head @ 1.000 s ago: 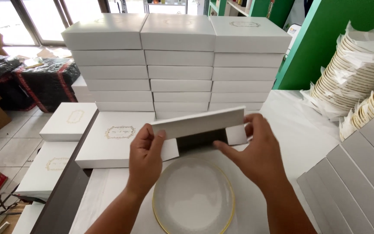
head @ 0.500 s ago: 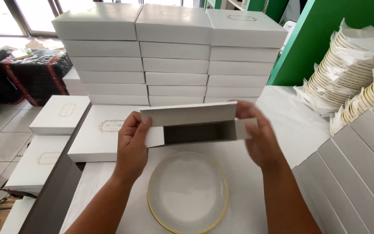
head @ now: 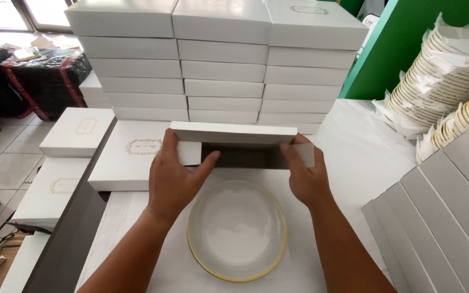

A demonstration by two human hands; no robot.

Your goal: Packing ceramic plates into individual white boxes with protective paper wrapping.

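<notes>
- Two hands hold one white box (head: 234,142) above the worktop (head: 354,163) — left hand (head: 172,176) closed on its left end, right hand (head: 305,176) on its right.
- A gold-rimmed plate (head: 237,230) lies just below.

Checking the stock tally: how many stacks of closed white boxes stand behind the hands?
3, side by side: left stack, middle stack, right stack. Their bottoms are hidden behind the open box in both hands.

Far ahead of you stand three stacks of white boxes (head: 221,70). To your right, rows of gold-rimmed plates (head: 441,76) lean against a green wall (head: 408,43). Far left sits a black wrapped bundle (head: 44,76).
</notes>
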